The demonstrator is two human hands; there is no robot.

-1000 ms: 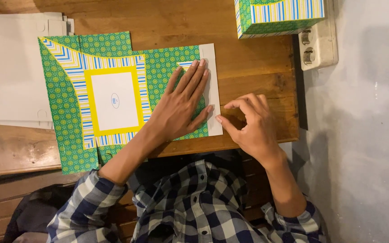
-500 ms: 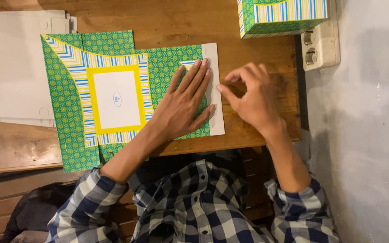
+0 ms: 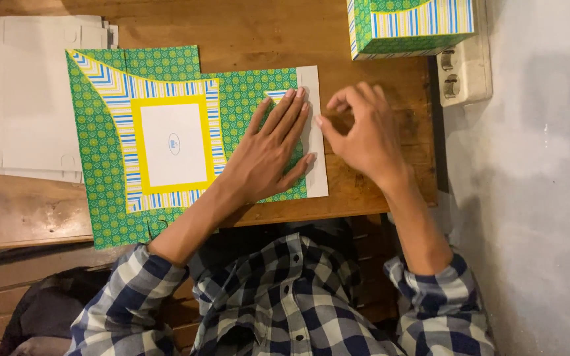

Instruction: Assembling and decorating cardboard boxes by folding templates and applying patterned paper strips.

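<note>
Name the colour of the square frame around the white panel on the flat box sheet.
Yellow: the frame on the flat box sheet, clearest in the head view.

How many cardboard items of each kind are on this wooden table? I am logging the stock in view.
Flat green patterned cardboard box blank, under the left hand, the right hand beside its white edge flap: 1
Folded-up green patterned cardboard box: 1
Stack of plain white flat cardboard sheets, sheets too close to count: 1
Total: 3

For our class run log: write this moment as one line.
left hand: flat on green box blank | right hand: at white edge strip | folded box: behind
</note>
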